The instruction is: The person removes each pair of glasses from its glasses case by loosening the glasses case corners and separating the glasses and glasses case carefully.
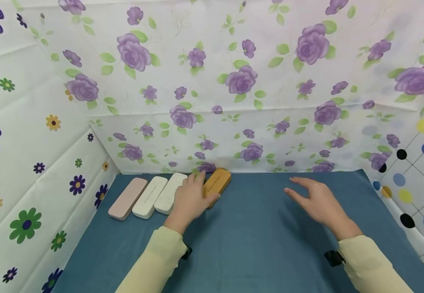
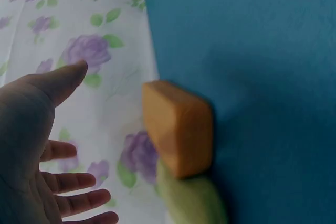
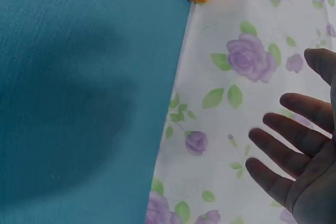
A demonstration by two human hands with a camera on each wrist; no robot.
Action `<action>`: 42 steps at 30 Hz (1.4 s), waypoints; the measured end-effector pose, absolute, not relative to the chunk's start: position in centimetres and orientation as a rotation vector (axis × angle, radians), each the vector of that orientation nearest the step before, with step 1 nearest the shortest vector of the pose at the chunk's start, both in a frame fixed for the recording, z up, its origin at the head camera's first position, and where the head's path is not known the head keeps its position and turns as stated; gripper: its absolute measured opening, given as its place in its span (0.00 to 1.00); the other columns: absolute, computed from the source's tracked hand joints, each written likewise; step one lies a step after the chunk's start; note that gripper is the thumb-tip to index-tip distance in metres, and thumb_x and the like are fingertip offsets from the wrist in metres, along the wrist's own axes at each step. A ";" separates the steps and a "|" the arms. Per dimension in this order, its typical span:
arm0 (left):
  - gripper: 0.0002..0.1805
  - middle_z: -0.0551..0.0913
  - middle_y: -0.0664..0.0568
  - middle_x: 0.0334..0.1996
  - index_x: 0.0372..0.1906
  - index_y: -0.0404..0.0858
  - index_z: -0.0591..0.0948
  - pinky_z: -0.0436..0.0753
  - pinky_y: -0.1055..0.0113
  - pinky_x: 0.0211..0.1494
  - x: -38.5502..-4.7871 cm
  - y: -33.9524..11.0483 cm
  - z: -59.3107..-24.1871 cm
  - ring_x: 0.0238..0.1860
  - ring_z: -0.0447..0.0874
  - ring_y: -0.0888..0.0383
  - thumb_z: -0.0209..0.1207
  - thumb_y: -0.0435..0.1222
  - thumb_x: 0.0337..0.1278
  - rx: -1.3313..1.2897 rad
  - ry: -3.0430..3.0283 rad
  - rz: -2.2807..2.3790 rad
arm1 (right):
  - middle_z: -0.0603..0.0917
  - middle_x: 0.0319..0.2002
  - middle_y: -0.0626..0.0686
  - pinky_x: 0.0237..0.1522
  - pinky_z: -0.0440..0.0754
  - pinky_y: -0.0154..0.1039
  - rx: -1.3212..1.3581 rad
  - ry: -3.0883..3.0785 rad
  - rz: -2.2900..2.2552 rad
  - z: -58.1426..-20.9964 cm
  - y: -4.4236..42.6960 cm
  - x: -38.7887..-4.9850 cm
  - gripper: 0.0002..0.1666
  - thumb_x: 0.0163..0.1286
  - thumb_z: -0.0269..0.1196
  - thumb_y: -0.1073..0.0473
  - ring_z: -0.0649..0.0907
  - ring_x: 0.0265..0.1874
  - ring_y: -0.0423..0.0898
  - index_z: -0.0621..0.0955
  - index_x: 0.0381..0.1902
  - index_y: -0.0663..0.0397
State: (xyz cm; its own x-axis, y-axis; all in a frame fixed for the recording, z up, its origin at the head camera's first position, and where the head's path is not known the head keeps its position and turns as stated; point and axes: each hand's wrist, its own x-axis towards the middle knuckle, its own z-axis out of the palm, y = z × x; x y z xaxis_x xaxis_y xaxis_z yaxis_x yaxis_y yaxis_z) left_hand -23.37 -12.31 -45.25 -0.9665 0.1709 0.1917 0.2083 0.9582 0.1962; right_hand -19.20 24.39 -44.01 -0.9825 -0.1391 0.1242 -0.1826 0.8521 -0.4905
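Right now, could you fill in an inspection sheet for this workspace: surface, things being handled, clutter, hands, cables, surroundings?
Surface: blue covering, slightly creased.
Things: pink case, white case, second white case and orange case in a row along the back; a yellow-green object, partly out of view, beside the orange case.
Clutter: nothing seen.
Left hand: above the row, fingers extended; contact unclear.
Right hand: holding nothing, right of the row.
Cables: nothing seen.
Surroundings: purple-rose sheet behind, daisy-print sheet left, dotted sheet right.
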 end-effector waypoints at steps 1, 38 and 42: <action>0.52 0.66 0.44 0.66 0.70 0.45 0.60 0.77 0.49 0.51 -23.4 -12.0 -45.5 0.61 0.70 0.44 0.51 0.72 0.44 -0.282 -2.946 -0.322 | 0.73 0.63 0.55 0.44 0.77 0.55 0.249 -2.944 0.805 -44.2 24.4 -19.2 0.42 0.60 0.47 0.24 0.80 0.49 0.55 0.71 0.64 0.41; 0.39 0.71 0.39 0.40 0.54 0.27 0.73 0.78 0.56 0.33 -25.0 -8.7 -50.4 0.43 0.67 0.46 0.66 0.54 0.45 0.045 -3.098 -0.147 | 0.83 0.51 0.51 0.38 0.80 0.47 0.282 -2.987 0.865 -47.1 24.5 -20.1 0.38 0.59 0.48 0.24 0.83 0.43 0.48 0.79 0.55 0.40; 0.37 0.69 0.39 0.39 0.48 0.27 0.75 0.76 0.57 0.34 -24.8 -8.5 -50.5 0.42 0.65 0.46 0.67 0.54 0.42 0.021 -3.122 -0.252 | 0.82 0.52 0.51 0.40 0.80 0.49 0.300 -2.990 0.858 -47.2 24.5 -20.2 0.39 0.59 0.47 0.23 0.82 0.46 0.50 0.79 0.55 0.41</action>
State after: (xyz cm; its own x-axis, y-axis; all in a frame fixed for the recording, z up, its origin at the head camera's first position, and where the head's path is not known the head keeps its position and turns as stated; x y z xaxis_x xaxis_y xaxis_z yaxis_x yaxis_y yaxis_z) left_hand -24.81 -8.47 -50.48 -0.9999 -0.0140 0.0084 -0.0124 0.9870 0.1604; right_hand -20.23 24.47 -47.21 -0.9814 -0.1792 0.0685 -0.1882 0.8310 -0.5235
